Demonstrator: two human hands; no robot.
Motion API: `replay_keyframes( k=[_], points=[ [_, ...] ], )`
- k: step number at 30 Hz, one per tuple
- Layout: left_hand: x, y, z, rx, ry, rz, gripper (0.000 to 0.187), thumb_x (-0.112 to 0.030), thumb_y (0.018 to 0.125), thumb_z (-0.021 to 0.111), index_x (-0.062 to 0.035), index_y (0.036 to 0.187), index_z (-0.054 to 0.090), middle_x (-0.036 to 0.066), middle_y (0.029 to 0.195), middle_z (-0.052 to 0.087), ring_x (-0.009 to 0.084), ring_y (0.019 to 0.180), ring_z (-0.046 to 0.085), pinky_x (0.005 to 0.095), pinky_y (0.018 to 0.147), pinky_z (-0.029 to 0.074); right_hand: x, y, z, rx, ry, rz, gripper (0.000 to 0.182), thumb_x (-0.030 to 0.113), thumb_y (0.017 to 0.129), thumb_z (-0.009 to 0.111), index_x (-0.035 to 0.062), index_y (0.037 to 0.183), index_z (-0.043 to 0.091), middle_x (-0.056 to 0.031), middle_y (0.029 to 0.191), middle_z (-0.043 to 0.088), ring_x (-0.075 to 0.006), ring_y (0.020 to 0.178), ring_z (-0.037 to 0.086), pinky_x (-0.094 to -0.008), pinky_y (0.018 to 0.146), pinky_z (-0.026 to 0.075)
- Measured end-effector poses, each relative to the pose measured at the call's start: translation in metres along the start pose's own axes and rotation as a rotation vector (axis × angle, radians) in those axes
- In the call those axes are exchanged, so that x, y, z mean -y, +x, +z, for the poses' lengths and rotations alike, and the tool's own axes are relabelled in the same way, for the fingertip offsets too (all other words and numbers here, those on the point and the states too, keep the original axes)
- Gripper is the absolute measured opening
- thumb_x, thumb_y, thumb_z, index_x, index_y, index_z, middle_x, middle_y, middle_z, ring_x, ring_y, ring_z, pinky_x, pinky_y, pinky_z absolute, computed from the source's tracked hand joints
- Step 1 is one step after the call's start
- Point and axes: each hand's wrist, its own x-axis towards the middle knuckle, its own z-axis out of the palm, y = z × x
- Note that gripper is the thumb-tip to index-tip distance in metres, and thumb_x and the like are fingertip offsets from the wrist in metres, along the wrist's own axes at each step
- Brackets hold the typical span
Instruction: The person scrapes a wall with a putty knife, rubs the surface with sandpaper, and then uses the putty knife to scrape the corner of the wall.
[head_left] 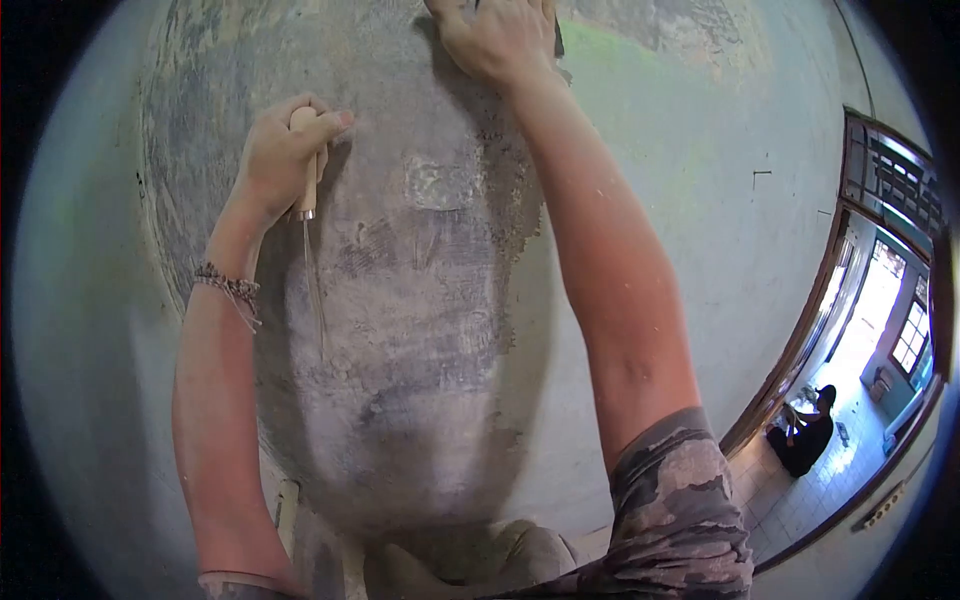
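My left hand [285, 155] is closed around the pale wooden handle of a tool [304, 195]. Below its metal ferrule, a long thin blade points down along the wall. High up at the top edge, my right hand [500, 38] is pressed against the wall with bent fingers. A dark flat edge [559, 38] shows beside those fingers; the rest of what they hold is hidden, and I cannot tell its kind. Before both hands, the wall [420, 290] has a rough grey patch of bare, scraped plaster, bordered by pale green paint.
To the right, a wooden-framed doorway [835, 260] opens onto a bright tiled room. A person [805, 440] in dark clothes and a cap sits on its floor. Below the patch, my knees [535, 555] show near the wall.
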Motion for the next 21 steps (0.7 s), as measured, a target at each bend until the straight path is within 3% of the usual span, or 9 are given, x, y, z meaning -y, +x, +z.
replay_keyframes(
  k=[2, 3, 6, 10, 12, 13, 15, 18, 21],
  points=[
    [0.005, 0.003, 0.001, -0.019, 0.004, 0.004, 0.025, -0.027, 0.085, 0.066, -0.0084, 0.072, 0.056, -0.003, 0.058, 0.05, 0.0056, 0.049, 0.046, 0.0232, 0.046, 0.035, 0.012, -0.002, -0.003, 0.132, -0.115, 0.193, 0.076, 0.048, 0.098, 0.034, -0.0136, 0.141, 0.026, -0.0338, 0.149, 0.02, -0.0444, 0.142, 0.013, -0.0491, 0.117, 0.007],
    [0.007, 0.003, 0.002, -0.041, 0.004, 0.016, 0.025, -0.026, 0.085, 0.066, -0.0072, 0.071, 0.057, -0.002, 0.056, 0.05, 0.006, 0.048, 0.045, 0.0237, 0.044, 0.035, 0.007, -0.029, 0.009, -0.133, -0.106, 0.04, 0.077, 0.046, 0.086, 0.058, -0.0161, 0.128, 0.042, -0.0356, 0.137, 0.038, -0.0488, 0.131, 0.032, -0.0536, 0.111, 0.022],
    [0.002, 0.0, 0.001, -0.037, -0.025, -0.013, 0.025, -0.025, 0.085, 0.066, -0.0078, 0.07, 0.056, -0.001, 0.057, 0.05, 0.0061, 0.047, 0.045, 0.0235, 0.044, 0.035, 0.06, -0.128, -0.038, 0.077, -0.08, 0.131, 0.085, 0.049, 0.083, 0.061, -0.0173, 0.131, 0.039, -0.0375, 0.138, 0.036, -0.0499, 0.133, 0.029, -0.0553, 0.112, 0.019],
    [0.0, 0.002, 0.003, -0.044, -0.03, -0.03, 0.026, -0.026, 0.085, 0.066, -0.0083, 0.07, 0.055, -0.001, 0.056, 0.05, 0.0067, 0.046, 0.045, 0.024, 0.044, 0.035, 0.033, -0.065, -0.014, 0.027, -0.116, 0.132, 0.092, 0.053, 0.081, 0.062, -0.0181, 0.133, 0.035, -0.0394, 0.139, 0.033, -0.0516, 0.135, 0.025, -0.057, 0.112, 0.015],
    [0.0, 0.006, -0.005, 0.017, -0.077, -0.079, 0.025, -0.026, 0.085, 0.066, -0.0083, 0.071, 0.055, -0.001, 0.056, 0.05, 0.0077, 0.046, 0.046, 0.0249, 0.044, 0.035, 0.012, 0.006, -0.002, 0.134, -0.167, 0.244, 0.08, 0.051, 0.097, 0.035, -0.0179, 0.137, 0.028, -0.0362, 0.146, 0.025, -0.0461, 0.14, 0.016, -0.0483, 0.117, 0.01],
    [-0.002, 0.005, -0.006, 0.02, -0.07, -0.08, 0.025, -0.026, 0.085, 0.066, -0.0083, 0.071, 0.055, -0.001, 0.056, 0.05, 0.0077, 0.046, 0.046, 0.0249, 0.044, 0.035, 0.013, -0.001, 0.002, 0.131, -0.164, 0.251, 0.08, 0.051, 0.097, 0.035, -0.0179, 0.137, 0.028, -0.0362, 0.146, 0.025, -0.0461, 0.14, 0.016, -0.0483, 0.117, 0.01],
    [-0.004, 0.003, -0.002, -0.01, -0.07, -0.097, 0.025, -0.027, 0.084, 0.067, -0.0081, 0.071, 0.056, -0.001, 0.056, 0.051, 0.0081, 0.046, 0.047, 0.0251, 0.044, 0.036, 0.017, -0.034, 0.01, -0.103, -0.014, 0.138, 0.097, 0.055, 0.079, 0.063, -0.0185, 0.134, 0.033, -0.0413, 0.14, 0.029, -0.0533, 0.136, 0.021, -0.058, 0.112, 0.013],
    [-0.002, 0.006, -0.001, 0.0, -0.072, -0.1, 0.023, -0.026, 0.084, 0.066, -0.0084, 0.072, 0.056, 0.0, 0.056, 0.051, 0.0084, 0.046, 0.048, 0.0249, 0.043, 0.037, 0.066, -0.121, -0.031, 0.144, -0.024, 0.187, 0.096, 0.053, 0.079, 0.063, -0.0188, 0.134, 0.032, -0.042, 0.14, 0.028, -0.0535, 0.136, 0.021, -0.0574, 0.113, 0.013],
    [-0.002, 0.006, -0.003, 0.022, -0.093, -0.116, 0.023, -0.029, 0.085, 0.065, -0.0091, 0.078, 0.057, -0.001, 0.058, 0.049, 0.0075, 0.045, 0.046, 0.0233, 0.044, 0.037, 0.037, -0.066, -0.003, -0.015, -0.028, 0.139, 0.095, 0.053, 0.079, 0.063, -0.0185, 0.134, 0.032, -0.0415, 0.14, 0.028, -0.0533, 0.135, 0.021, -0.0569, 0.113, 0.013]
  ],
)
